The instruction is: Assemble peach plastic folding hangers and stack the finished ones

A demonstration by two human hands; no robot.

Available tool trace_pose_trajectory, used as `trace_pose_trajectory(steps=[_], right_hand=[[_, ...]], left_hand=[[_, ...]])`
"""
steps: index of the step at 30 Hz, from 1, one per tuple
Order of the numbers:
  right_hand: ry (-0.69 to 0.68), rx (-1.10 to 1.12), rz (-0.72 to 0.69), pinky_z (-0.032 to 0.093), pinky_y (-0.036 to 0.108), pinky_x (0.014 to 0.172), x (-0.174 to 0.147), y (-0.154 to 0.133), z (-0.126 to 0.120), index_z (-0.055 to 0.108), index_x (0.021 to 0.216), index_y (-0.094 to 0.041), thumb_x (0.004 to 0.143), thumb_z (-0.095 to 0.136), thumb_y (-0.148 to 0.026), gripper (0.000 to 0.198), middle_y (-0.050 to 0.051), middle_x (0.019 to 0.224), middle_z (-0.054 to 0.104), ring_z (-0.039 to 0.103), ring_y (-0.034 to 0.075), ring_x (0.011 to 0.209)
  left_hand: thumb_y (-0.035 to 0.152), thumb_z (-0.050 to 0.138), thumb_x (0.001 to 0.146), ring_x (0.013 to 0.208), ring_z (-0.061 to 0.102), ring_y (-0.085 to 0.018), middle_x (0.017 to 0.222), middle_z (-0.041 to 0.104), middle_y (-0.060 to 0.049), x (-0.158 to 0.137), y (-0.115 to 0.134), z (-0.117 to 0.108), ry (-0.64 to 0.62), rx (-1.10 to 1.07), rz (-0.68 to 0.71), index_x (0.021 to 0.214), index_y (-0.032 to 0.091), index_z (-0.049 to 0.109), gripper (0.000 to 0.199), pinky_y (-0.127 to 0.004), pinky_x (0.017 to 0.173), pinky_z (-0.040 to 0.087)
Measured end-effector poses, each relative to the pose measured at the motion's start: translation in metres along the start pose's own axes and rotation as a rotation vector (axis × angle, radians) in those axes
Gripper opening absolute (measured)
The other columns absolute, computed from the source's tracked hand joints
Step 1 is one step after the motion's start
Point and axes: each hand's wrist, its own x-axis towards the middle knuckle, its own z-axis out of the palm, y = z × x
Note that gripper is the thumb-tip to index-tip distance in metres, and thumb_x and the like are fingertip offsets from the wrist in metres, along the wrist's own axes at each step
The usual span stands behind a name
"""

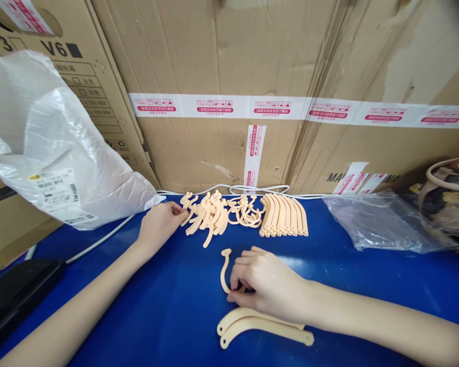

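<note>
On the blue table, my left hand (pixel 161 224) reaches the left edge of a pile of short, curved peach plastic pieces (pixel 210 216). Its thumb and fingers are closed on one piece at that edge, partly hidden by the fingers. Nearer to me, my right hand (pixel 265 280) pinches a thin hook-shaped peach plastic piece (pixel 224 270); the piece's flat round end points away from me. Just below that hand lie two long curved peach strips (pixel 265 326) with holes at their ends, side by side and partly overlapping.
Thin curved hooks (pixel 248 211) lie behind, beside a neat row of long curved strips (pixel 285 216). A white plastic bag (pixel 61 153) stands at left above a black object (pixel 21 293). A clear bag (pixel 382 221) lies right. Cardboard boxes (pixel 222 56) and a white cable (pixel 99 239) border the table.
</note>
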Motion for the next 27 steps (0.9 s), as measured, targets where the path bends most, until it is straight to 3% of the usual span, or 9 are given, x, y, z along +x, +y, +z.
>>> trace_pose_trajectory(steps=[4,10,14,19,24,27], right_hand=[[-0.009,0.085,-0.077,0.035,0.026,0.07,0.001,-0.004,0.002,0.066,0.078,-0.018,0.087,0.064,-0.038,0.022,-0.002,0.075,0.066,0.058,0.012,0.071],[0.055,0.085,-0.157,0.037,0.026,0.073,0.001,-0.003,-0.024,0.067,0.09,-0.017,0.096,0.05,-0.036,0.026,0.001,0.077,0.066,0.057,0.013,0.073],[0.119,0.092,-0.079,0.04,0.026,0.071,-0.016,0.018,-0.03,0.067,0.09,-0.015,0.096,0.048,-0.029,0.024,0.003,0.078,0.065,0.057,0.014,0.072],[0.174,0.167,0.121,0.044,0.025,0.066,-0.047,0.045,-0.019,0.066,0.09,-0.018,0.095,0.048,-0.028,0.022,0.003,0.08,0.065,0.058,0.014,0.07],[0.222,0.171,0.156,0.044,0.026,0.07,-0.059,0.049,-0.013,0.066,0.089,-0.019,0.096,0.047,-0.031,0.023,0.004,0.084,0.066,0.06,0.015,0.074],[0.247,0.267,0.211,0.044,0.026,0.068,-0.059,0.049,-0.012,0.065,0.09,-0.018,0.095,0.047,-0.036,0.026,0.003,0.08,0.065,0.059,0.015,0.071]], left_hand=[[0.04,0.049,0.079,0.082,0.067,-0.026,0.087,0.073,-0.006,-0.001,0.001,-0.002,0.002,0.05,0.024,0.081,0.02,0.069,0.028,-0.028,0.06,0.042],[0.039,0.045,0.082,0.08,0.066,-0.03,0.083,0.072,-0.008,-0.005,0.004,-0.006,0.027,0.168,0.042,0.082,0.02,0.067,0.029,-0.03,0.055,0.038],[0.036,0.041,0.084,0.079,0.065,-0.031,0.082,0.07,-0.011,-0.004,0.003,-0.007,0.062,0.25,0.056,0.079,0.018,0.066,0.031,-0.031,0.054,0.037],[0.034,0.036,0.088,0.08,0.065,-0.035,0.085,0.068,-0.016,-0.003,0.001,-0.009,0.107,0.33,0.074,0.086,0.015,0.066,0.035,-0.034,0.057,0.04],[0.032,0.033,0.091,0.078,0.064,-0.035,0.087,0.067,-0.017,-0.009,0.007,-0.026,0.179,0.361,0.068,0.091,0.014,0.065,0.036,-0.034,0.056,0.039],[0.033,0.032,0.094,0.079,0.064,-0.03,0.091,0.067,-0.012,-0.028,0.022,-0.039,0.234,0.356,0.109,0.091,0.017,0.062,0.034,-0.032,0.056,0.039]])
